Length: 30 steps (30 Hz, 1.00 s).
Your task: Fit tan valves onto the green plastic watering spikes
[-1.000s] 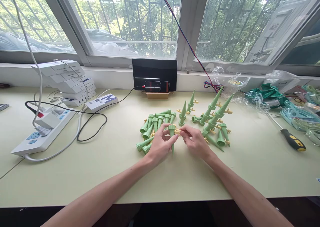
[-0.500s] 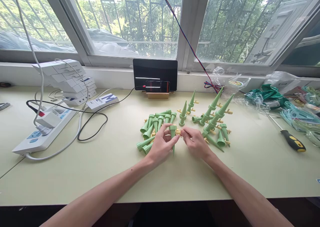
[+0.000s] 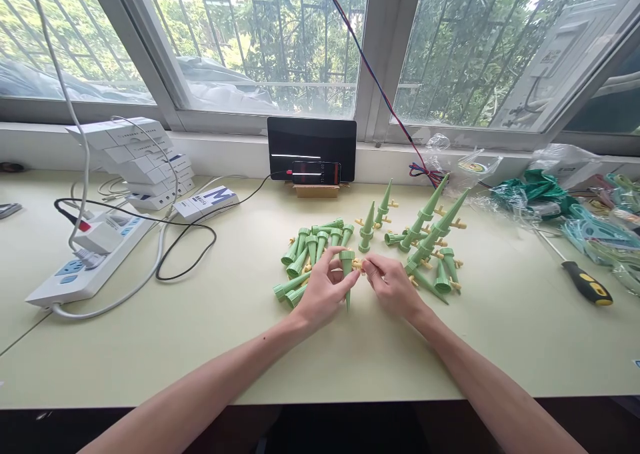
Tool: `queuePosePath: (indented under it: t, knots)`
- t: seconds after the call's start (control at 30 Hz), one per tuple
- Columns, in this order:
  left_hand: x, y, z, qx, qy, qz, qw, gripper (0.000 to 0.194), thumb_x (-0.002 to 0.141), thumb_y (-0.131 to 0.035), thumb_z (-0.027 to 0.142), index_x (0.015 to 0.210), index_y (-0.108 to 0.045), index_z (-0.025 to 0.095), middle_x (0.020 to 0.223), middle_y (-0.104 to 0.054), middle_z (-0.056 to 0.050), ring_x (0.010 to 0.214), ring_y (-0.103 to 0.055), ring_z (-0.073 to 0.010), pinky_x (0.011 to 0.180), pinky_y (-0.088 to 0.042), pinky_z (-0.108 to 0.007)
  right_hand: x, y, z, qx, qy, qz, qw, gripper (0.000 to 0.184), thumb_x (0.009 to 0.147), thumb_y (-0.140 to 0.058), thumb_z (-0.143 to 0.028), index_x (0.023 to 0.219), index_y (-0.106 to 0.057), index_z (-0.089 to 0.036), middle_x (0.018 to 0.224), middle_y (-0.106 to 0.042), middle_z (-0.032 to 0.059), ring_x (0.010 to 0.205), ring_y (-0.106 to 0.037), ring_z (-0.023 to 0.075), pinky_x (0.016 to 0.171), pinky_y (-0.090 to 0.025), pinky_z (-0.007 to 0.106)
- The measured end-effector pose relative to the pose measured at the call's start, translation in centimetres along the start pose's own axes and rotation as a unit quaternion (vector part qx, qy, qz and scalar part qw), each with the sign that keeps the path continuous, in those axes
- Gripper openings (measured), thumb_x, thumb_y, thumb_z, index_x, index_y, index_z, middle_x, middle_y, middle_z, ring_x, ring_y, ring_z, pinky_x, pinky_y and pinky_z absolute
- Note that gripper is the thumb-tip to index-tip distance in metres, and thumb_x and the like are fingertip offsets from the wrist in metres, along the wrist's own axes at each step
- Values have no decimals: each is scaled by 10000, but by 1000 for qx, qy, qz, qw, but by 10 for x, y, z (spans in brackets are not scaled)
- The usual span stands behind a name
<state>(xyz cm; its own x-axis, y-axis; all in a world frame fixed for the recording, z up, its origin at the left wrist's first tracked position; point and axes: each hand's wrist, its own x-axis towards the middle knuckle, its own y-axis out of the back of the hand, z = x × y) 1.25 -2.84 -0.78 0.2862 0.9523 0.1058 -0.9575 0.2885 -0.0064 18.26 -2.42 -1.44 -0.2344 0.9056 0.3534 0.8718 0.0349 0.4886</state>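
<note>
My left hand (image 3: 327, 284) is closed around a green plastic watering spike (image 3: 347, 265), its pointed end hanging down. The thumb and fingers of my right hand (image 3: 387, 279) pinch the small yellow valve (image 3: 357, 265) that sticks out from the side of this spike. Left of the held spike lies a pile of green spikes (image 3: 311, 246), partly hidden behind my left hand. Past my right hand, several spikes with yellow valves (image 3: 425, 231) stand point up, some stacked, and a few lie among them.
A black tablet (image 3: 313, 141) with a phone (image 3: 316, 173) before it leans at the window. On the left are a power strip (image 3: 95, 261), cables and stacked white boxes (image 3: 135, 161). To the right lie a screwdriver (image 3: 587, 283) and plastic-wrapped items (image 3: 595, 231).
Both hands keep nearly the same position and grip on the spike and its valve. The whole view has shifted very slightly.
</note>
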Motion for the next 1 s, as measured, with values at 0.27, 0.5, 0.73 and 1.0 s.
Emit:
queuePosePath:
  t: [0.27,0.5,0.73,1.0]
  knots:
    - [1,0,0,-3,2,-1,1000,407,845,-676,401,1146,-462,230,723,-557,57,437,-404,-31,399,-366,-150,0,0,0,0,3,3,1000,350,1008,-416,-330,682,-398,-204,608,-402,-33,543,-342,120,539,-292,271]
    - [1,0,1,-1,4,1,1000,391,839,-681,403,1128,-475,239,720,-556,62,440,-418,-31,403,-369,-147,0,-1,1,4,2,2,1000,349,1008,-417,-331,683,-407,-204,611,-403,-34,547,-346,121,540,-292,270]
    - [1,0,1,-15,28,6,999,415,837,-678,446,1130,-465,243,706,-552,59,435,-441,-58,387,-408,-181,0,0,0,15,-1,6,1000,333,1008,-423,-343,710,-463,-199,610,-424,-36,537,-355,116,534,-301,262]
    - [6,4,3,-88,67,-23,994,372,911,-541,527,1055,-554,184,723,-609,-1,435,-476,-68,399,-396,-193,1,-1,-1,10,-10,14,1000,367,1013,-412,-376,711,-507,-191,589,-430,-32,519,-359,115,523,-305,265]
